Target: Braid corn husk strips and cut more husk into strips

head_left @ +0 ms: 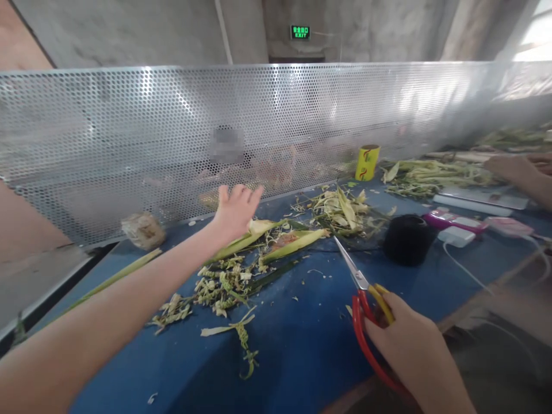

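My left hand [236, 211] reaches over the blue table with its fingers spread and nothing visible in it. Just beneath and beside it lie pale green corn husks [297, 244]. Nearer to me is a bunch of small braided, knotted green-and-cream strands [224, 284], and one separate braided piece [244, 339] sits closer still. My right hand [407, 336] grips scissors [360, 282] by their red and yellow handles. The scissor blades look closed and point away from me, the tip close to the end of a husk.
A perforated metal screen [172, 126] borders the table's far side. Husk scraps [340, 210], a yellow cylinder [367, 163], a black spool [409, 238], a purple power strip [455, 220] and a white charger [456, 236] with cable lie rightward. Another person's hand [513, 172] touches plant strips.
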`<state>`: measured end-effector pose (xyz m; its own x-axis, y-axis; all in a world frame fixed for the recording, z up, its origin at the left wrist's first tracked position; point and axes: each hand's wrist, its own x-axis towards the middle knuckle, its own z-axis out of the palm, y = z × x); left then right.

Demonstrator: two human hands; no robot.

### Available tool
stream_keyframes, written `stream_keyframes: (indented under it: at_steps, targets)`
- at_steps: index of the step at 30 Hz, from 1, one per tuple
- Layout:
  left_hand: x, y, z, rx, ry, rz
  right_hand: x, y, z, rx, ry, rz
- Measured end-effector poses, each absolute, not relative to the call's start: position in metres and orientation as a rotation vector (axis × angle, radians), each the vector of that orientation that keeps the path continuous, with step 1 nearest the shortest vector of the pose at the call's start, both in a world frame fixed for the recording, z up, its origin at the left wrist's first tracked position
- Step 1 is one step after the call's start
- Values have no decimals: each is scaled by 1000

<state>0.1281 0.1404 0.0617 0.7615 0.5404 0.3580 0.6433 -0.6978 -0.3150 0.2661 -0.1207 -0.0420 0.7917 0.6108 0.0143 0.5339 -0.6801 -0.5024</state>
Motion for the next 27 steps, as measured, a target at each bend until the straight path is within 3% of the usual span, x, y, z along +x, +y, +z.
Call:
stream_keyframes:
  at_steps: [3,11,22,27]
  targets:
    - [140,108,41,-2669,-340,-17,266,-120,-42,-2484,-868,213]
    - [162,97,8,-2775,-776,-9,263,-123,-40,-2418,-867,214]
    - [128,98,54,-2831,-1030,-490,263,-122,-36,-2427,-875,226]
    - [98,97,56,-2755,-790,-644,264,-123,-36,-2434,-897,232]
